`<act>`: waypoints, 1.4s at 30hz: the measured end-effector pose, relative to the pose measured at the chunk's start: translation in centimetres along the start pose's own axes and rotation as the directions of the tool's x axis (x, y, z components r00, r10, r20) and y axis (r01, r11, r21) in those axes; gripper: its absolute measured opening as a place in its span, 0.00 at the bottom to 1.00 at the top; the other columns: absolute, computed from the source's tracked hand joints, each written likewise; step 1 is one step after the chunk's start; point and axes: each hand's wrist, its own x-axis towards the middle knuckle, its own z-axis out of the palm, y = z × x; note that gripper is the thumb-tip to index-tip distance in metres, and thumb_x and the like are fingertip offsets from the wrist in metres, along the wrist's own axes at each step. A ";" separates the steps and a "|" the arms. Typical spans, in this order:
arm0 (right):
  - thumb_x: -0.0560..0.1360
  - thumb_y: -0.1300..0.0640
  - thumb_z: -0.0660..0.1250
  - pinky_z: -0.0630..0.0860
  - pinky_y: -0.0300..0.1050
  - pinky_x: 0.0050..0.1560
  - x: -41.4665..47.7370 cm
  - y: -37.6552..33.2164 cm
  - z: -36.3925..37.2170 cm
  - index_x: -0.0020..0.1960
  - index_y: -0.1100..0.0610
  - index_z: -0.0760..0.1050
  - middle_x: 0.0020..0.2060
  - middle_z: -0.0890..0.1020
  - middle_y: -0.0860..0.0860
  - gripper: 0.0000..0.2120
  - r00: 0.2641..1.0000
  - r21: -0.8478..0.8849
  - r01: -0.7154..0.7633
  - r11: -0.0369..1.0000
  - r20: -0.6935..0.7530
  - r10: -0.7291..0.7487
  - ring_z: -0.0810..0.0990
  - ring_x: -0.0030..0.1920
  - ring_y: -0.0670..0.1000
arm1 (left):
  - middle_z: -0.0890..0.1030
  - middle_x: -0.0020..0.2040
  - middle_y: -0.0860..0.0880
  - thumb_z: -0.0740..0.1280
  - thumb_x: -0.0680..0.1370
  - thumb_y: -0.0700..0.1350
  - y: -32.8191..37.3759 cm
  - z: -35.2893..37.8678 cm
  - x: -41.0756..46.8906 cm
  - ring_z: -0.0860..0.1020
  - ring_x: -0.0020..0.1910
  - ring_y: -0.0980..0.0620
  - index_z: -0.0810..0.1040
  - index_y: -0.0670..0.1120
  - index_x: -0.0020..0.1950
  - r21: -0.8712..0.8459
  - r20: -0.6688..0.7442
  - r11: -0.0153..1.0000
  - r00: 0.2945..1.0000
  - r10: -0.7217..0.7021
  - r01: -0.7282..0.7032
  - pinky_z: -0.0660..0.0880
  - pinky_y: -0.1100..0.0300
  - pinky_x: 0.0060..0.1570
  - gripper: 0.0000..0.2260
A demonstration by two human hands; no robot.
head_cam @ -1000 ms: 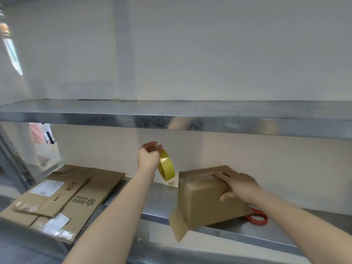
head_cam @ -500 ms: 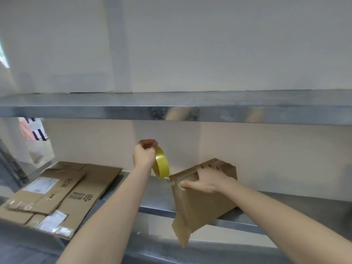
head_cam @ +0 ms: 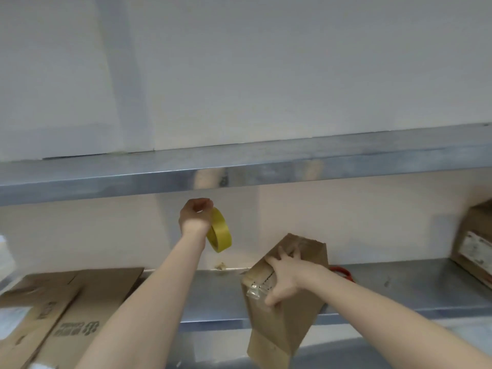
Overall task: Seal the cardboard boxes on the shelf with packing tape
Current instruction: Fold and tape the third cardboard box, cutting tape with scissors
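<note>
My left hand (head_cam: 195,217) holds a yellow roll of packing tape (head_cam: 219,233) raised above the metal shelf (head_cam: 215,294), its fingers curled through the roll. My right hand (head_cam: 286,278) grips a small brown cardboard box (head_cam: 282,323) by its top edge. The box is tilted and hangs partly over the shelf's front edge, one flap pointing down. A crumpled bit of clear tape (head_cam: 253,290) sticks to the box beside my thumb.
Flattened cardboard boxes (head_cam: 61,312) lie on the shelf at the left. Red scissor handles (head_cam: 342,270) show behind the box. Another cardboard box (head_cam: 476,243) stands at the far right. An upper metal shelf (head_cam: 239,169) runs overhead.
My right hand has shifted its grip on the box and tipped it further over the shelf edge. My left hand with the tape roll stays raised, slightly further from the box.
</note>
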 end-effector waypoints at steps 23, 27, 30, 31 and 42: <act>0.75 0.64 0.68 0.66 0.33 0.60 -6.3 21.8 -9.2 0.68 0.39 0.71 0.70 0.71 0.44 0.29 0.872 -0.149 0.458 0.876 -0.116 -0.476 0.69 0.68 0.46 | 0.78 0.47 0.49 0.65 0.78 0.42 3.3 14.8 -10.8 0.76 0.48 0.46 0.78 0.49 0.48 -0.035 -0.136 0.999 0.991 -0.008 0.003 0.75 0.56 0.54 0.04; 0.75 0.69 0.63 0.71 0.35 0.59 -5.3 26.1 -9.6 0.66 0.38 0.73 0.71 0.69 0.43 0.31 0.871 -0.118 0.468 0.876 -0.106 -0.480 0.70 0.67 0.46 | 0.79 0.47 0.48 0.64 0.78 0.40 3.4 15.7 -13.3 0.76 0.48 0.46 0.79 0.46 0.50 -0.036 -0.236 0.999 0.972 0.003 -0.012 0.75 0.55 0.51 0.05; 0.75 0.74 0.57 0.60 0.45 0.73 -4.2 29.4 -9.4 0.66 0.41 0.74 0.78 0.52 0.45 0.33 0.885 -0.154 0.440 0.885 -0.095 -0.457 0.53 0.77 0.52 | 0.79 0.47 0.47 0.66 0.79 0.41 3.2 15.4 -14.4 0.76 0.48 0.46 0.78 0.46 0.52 -0.047 -0.269 0.999 0.962 -0.038 0.026 0.73 0.55 0.49 0.03; 0.75 0.74 0.57 0.59 0.45 0.73 -4.1 30.3 -9.2 0.66 0.42 0.75 0.78 0.52 0.46 0.32 0.888 -0.153 0.435 0.887 -0.093 -0.451 0.53 0.77 0.52 | 0.79 0.47 0.47 0.66 0.79 0.42 3.1 15.5 -14.5 0.76 0.48 0.45 0.78 0.47 0.51 -0.044 -0.270 0.999 0.962 -0.040 0.030 0.73 0.55 0.49 0.03; 0.83 0.51 0.55 0.66 0.41 0.64 -2.2 34.0 -6.6 0.71 0.46 0.69 0.69 0.72 0.47 0.18 0.921 0.208 0.355 0.911 -0.248 -0.302 0.69 0.69 0.52 | 0.78 0.41 0.52 0.67 0.78 0.40 6.5 20.2 -15.9 0.75 0.38 0.56 0.76 0.46 0.48 -0.089 -0.159 0.984 0.978 0.137 -0.152 0.70 0.65 0.37 0.02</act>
